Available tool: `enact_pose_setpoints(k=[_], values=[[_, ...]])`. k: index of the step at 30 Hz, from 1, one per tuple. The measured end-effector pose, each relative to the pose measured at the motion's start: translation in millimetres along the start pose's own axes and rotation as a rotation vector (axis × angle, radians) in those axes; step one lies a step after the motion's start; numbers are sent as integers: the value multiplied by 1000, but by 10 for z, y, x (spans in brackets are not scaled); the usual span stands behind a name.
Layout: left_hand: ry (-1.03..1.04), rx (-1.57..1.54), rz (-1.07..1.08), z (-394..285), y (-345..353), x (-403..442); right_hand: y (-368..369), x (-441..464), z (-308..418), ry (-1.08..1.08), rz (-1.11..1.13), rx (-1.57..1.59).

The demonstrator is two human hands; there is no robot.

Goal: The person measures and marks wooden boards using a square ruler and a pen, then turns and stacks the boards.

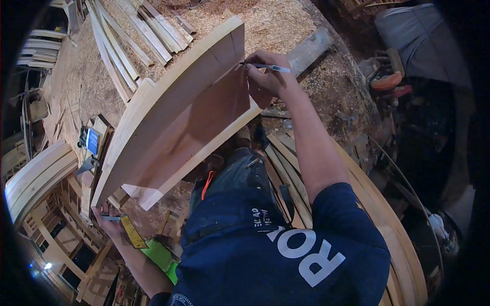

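And here's the curved board [148, 122], spanning the gap between 2 hands! Right hand [268, 76] pinches a pen [273, 67] against it; left hand [108, 220] meets the other end, grip unclear. Dark lines [233, 43] beside the right hand: marking looks under way, the remainder impossible to tell.

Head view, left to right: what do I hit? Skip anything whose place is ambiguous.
Stacked curved boards → left hand at the lower end of the large board → orange strip → right hand with a pen → orange object → white object.
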State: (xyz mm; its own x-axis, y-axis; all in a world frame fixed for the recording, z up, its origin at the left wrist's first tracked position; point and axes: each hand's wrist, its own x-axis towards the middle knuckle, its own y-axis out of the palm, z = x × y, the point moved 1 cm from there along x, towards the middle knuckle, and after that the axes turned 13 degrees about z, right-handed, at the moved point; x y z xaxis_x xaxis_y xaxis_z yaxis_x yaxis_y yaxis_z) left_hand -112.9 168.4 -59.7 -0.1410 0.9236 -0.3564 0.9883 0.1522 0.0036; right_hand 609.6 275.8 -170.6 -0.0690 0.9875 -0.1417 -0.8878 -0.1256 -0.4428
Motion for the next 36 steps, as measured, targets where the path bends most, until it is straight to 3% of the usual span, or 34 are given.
enact_pose_setpoints(k=[8, 14, 17, 21, 24, 28, 32, 35, 36], values=[[-13, -6, -75, 8, 112, -1, -7, -12, 4, 25, 17, 49], [-20, -22, -70, 57, -19, -46, 8, -30, 34, -76, -35, -65], [-7, -27, -97, 44, 73, 22, -16, -156, 73, 89, -52, 181], [8, 33, -79, 58, -31, 1, 173, -39, -205, 43, -363, 604], [-11, 16, -104, 11, 129, -12, 347, 124, -275, 32, -366, 571], [-4, 64, -130, -32, 327, -38, 319, 125, -106, -43, -222, 256], [-16, 13, -117, -59, 396, -22, 323, 253, -202, -35, -96, 799], [8, 1, -102, -81, 476, -37, 210, 215, -22, 111, -84, 1201], [10, 2, -101, -82, 508, -53, 218, 197, -15, 72, -89, 1087]])
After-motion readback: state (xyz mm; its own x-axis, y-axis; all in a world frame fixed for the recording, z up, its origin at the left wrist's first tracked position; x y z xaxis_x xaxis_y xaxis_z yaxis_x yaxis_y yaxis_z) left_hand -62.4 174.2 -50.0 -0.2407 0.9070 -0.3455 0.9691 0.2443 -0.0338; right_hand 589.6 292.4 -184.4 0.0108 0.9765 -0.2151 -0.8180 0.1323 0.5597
